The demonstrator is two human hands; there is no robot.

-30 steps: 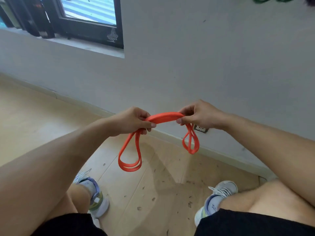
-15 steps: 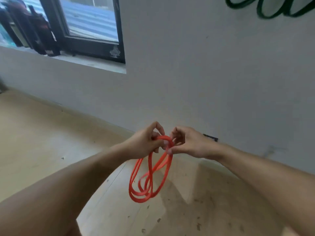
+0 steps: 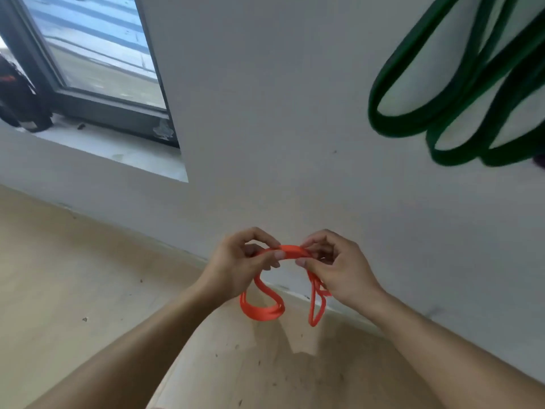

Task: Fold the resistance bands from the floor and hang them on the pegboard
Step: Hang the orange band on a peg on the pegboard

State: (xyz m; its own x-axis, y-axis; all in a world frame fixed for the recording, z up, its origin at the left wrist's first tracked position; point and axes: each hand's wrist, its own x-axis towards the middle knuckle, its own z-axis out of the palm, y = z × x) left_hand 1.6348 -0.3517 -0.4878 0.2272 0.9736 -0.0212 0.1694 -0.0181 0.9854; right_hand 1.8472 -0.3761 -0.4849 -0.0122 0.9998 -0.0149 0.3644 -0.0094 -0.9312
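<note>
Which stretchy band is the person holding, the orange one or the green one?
The orange band: both hands pinch it near the floor. The green band hangs in loops on the wall, untouched.

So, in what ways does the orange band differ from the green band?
The orange band is thin and held in both hands, the left hand and the right hand; the green band is thicker and hangs on the wall. The orange one is low, near the floor; the green one is higher. Both are gathered in several loops.

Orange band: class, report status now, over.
Left hand and right hand both pinch the orange band, folded loops hanging. Green bands already on wall. Nothing in the way.
</note>
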